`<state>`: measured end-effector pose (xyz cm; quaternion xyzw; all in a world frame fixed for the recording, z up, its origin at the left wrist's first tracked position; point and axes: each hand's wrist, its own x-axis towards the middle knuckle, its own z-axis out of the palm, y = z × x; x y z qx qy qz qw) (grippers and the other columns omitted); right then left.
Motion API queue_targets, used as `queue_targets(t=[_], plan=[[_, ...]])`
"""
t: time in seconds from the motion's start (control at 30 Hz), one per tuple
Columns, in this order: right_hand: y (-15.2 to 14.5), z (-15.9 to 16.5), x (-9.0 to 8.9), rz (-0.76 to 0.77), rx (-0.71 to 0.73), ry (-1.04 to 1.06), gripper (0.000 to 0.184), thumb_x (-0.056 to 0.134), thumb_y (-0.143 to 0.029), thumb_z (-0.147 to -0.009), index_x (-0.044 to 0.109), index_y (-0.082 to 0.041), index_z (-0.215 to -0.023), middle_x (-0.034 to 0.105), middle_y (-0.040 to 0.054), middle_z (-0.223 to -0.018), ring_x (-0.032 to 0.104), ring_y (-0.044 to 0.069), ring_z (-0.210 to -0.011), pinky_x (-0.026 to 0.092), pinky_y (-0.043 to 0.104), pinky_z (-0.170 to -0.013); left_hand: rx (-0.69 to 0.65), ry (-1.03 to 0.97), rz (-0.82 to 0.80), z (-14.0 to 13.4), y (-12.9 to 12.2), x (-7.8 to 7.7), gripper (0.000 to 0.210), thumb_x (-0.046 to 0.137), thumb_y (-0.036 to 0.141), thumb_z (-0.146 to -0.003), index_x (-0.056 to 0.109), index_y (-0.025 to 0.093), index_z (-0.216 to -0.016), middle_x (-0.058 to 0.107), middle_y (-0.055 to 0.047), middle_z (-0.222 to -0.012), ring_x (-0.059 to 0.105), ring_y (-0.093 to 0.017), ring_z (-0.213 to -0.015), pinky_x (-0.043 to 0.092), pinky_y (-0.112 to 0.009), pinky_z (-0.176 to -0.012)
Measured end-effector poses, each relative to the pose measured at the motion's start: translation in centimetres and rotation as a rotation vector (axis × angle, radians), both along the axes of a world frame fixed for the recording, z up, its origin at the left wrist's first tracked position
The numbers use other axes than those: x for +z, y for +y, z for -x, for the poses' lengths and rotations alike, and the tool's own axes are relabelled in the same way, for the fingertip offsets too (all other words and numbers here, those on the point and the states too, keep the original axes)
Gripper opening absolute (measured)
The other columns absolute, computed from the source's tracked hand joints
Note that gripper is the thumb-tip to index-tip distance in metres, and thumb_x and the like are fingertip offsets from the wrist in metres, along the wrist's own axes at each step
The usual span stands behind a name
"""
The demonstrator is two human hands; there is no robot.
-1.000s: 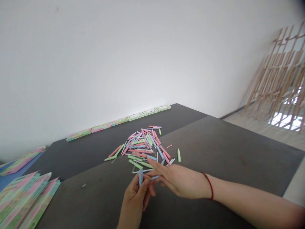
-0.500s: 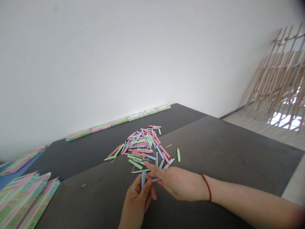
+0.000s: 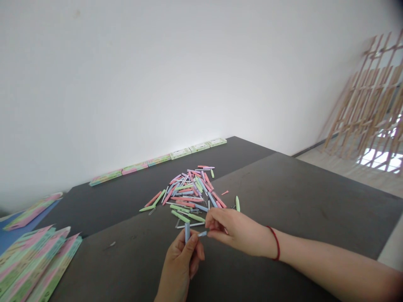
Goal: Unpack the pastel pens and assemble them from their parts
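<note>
My left hand [image 3: 181, 260] is closed round a light-blue pen barrel [image 3: 187, 232], which stands nearly upright above the fingers. A small light-blue pen part [image 3: 202, 233] lies between my left thumb tip and the pinched fingertips of my right hand [image 3: 233, 235]. Its far end is hidden by the fingers. Just beyond both hands is a loose pile of pen parts [image 3: 185, 193] in pink, red, green, blue and lilac, mixed with thin white refills. One green barrel [image 3: 237, 204] lies apart, behind my right hand.
Printed boxes [image 3: 135, 168] stand in a row along the wall at the table's back edge. Flat printed packets [image 3: 37, 260] lie at the left, some over a blue surface [image 3: 15, 233]. A wooden rack [image 3: 368, 105] leans at the far right beyond the dark table [image 3: 315, 201].
My right hand has curled from outstretched fingers into a pinch at the small blue part. The left hand keeps the blue barrel nearly in place.
</note>
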<state>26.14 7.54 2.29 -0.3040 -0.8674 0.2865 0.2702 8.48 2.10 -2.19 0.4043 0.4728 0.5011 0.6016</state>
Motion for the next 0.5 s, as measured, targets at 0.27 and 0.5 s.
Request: queue_targets(t=[0.27,0.5], plan=[[-0.23,0.32,-0.01,-0.049,0.042,-0.004,0.005,0.052,-0.018,-0.086,0.055,-0.017,-0.09,0.059,0.001,-0.081,0.053,0.011,-0.07,0.04,0.021,-0.065,0.02,0.119,-0.01,0.19,-0.2,-0.1,0.031,0.056,0.047,-0.082,0.052,0.018,-0.07,0.039,0.01,-0.043,0.022,-0.003,-0.034,0.014,-0.016,-0.034],[-0.28,0.81,-0.92,0.149,0.039,0.086,0.008,0.053,-0.015,-0.083,0.055,-0.016,-0.09,0.057,-0.0022,-0.068,0.052,0.009,-0.06,0.04,0.018,-0.056,0.023,0.109,-0.02,0.16,-0.08,-0.37,0.033,0.056,0.049,-0.081,0.049,0.019,-0.07,0.039,0.011,-0.043,0.022,-0.002,-0.032,0.016,-0.015,-0.032]])
